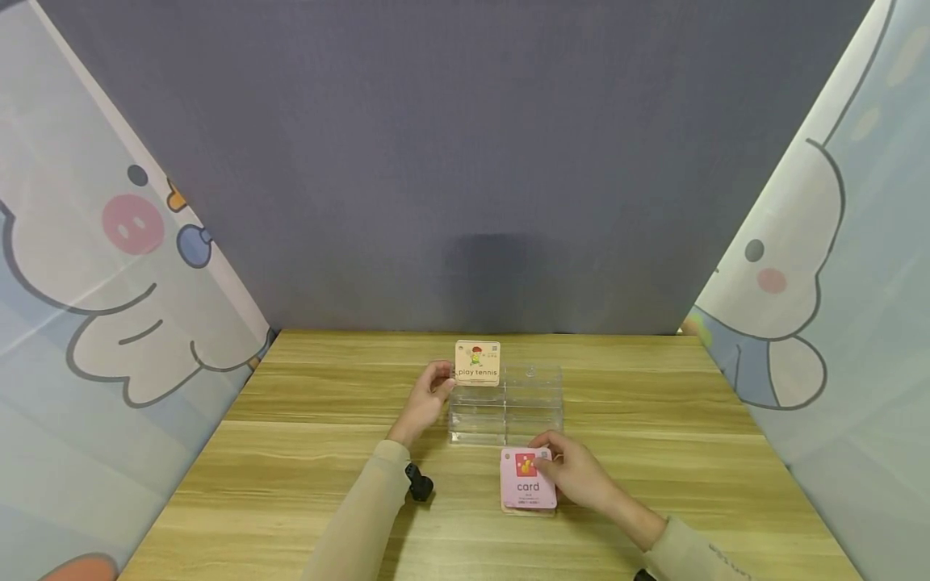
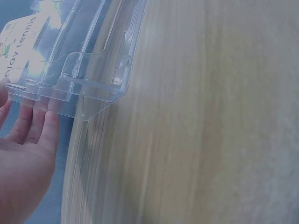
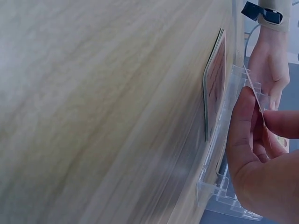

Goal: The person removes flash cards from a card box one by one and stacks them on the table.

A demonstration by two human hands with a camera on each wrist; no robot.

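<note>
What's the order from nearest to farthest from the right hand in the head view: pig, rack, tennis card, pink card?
1. Pink card: held in the right hand.
2. Rack: just beyond the hand, toward its left.
3. Tennis card: at the rack's far left.
4. Pig: way off left.

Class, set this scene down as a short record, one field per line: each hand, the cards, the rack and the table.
Left hand: grips the left edge of the clear rack
Right hand: pinches a pink card reading "card"
Card stack: on the table, below the pink card
Rack contents: "play tennis" card, upper left in head view
Table finish: wood-grain
</note>
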